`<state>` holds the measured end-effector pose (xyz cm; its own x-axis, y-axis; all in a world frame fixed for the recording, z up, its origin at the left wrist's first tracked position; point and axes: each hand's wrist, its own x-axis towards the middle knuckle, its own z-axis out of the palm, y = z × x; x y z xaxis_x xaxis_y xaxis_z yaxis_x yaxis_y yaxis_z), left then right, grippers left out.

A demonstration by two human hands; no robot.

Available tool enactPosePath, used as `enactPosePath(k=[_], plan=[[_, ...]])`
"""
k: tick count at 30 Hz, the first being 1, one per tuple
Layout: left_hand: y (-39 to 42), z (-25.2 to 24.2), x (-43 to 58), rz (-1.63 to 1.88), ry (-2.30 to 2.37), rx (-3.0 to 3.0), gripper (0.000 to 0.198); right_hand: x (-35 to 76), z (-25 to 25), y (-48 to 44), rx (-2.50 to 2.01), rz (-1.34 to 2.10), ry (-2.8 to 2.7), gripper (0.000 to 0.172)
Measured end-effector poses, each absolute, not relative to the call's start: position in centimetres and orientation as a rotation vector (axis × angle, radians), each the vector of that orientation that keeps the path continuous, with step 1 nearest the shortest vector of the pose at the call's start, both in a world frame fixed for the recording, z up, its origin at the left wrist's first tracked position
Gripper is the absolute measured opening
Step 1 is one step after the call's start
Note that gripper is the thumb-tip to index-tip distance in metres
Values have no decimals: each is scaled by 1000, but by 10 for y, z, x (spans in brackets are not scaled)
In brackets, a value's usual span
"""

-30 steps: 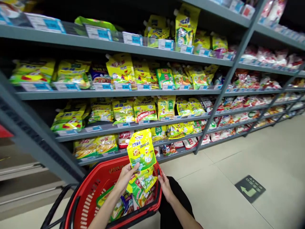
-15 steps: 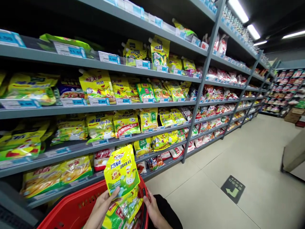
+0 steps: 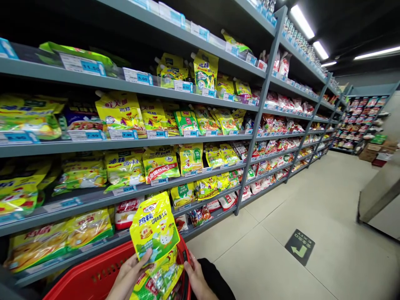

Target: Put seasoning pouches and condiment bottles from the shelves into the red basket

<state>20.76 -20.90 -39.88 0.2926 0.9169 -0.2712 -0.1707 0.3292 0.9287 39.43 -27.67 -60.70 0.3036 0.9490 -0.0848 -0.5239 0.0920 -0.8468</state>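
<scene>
Bottom centre, left hand pinches yellow pouch over red basket; right hand touches its rim, grip unclear; floor stretches lower right.

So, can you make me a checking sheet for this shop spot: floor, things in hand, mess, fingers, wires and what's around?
Surface: pale tiled floor, with a dark arrow sign on it.
Things in hand: yellow packet, held at the red basket.
Clutter: other packets inside the red basket.
Left fingers: gripping the yellow packet.
Right fingers: at the red basket's rim; grip unclear.
Cables: nothing seen.
Surroundings: stocked shelves with price tags; ceiling lights on.
</scene>
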Motion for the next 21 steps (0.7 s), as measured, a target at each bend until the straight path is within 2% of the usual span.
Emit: enactPosePath(k=[7,12,21], plan=[[-213,-394,208,887,921,1007,52,402,-593,-280,-964,1168,-659,67],[-209,-397,207,954,898,1099,59,403,-592,-278,-1072,1193,-621,73],[-201,-394,200,966,952,1234,55,398,-592,-279,-1149,1211,-668,73]])
